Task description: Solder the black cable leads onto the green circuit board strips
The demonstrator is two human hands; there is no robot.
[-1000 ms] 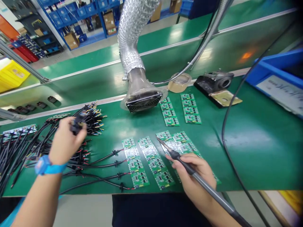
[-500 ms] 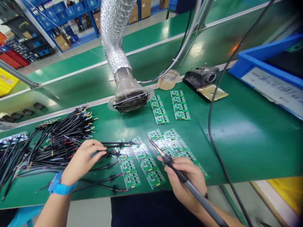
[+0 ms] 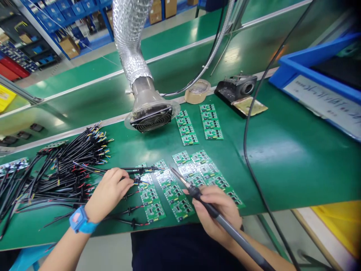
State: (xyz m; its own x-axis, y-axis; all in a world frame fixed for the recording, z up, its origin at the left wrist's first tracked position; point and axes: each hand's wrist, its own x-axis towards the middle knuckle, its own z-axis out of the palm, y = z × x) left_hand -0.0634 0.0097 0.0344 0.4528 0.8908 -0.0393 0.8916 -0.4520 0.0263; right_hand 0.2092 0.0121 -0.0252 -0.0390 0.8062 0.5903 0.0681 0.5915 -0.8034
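My left hand (image 3: 111, 190) has thumb and fingertips pinched on a black cable (image 3: 136, 181), whose thin coloured wire ends lie over the left strip of green circuit boards (image 3: 150, 197). Another black cable (image 3: 141, 169) runs just above those fingers, its end over the second strip of circuit boards (image 3: 174, 194). In my right hand (image 3: 218, 212) is a soldering iron (image 3: 210, 209), gripped like a pen. Its metal tip points up and left, near the top of the second strip; whether it touches anything, I cannot tell. More cables (image 3: 129, 210) reach the left strip lower down.
A heap of black cables (image 3: 76, 158) covers the left of the bench. Over the middle hangs a fume extractor (image 3: 152, 116). Behind the boards are a tape roll (image 3: 197, 92) and an iron stand (image 3: 235, 92). A blue bin (image 3: 316, 75) stands right, beside a hanging cord (image 3: 248, 150).
My left hand has moved right, and its fingers have closed on the cable. The soldering iron's tip has shifted slightly left, towards the second strip. The whole view has shifted a little.
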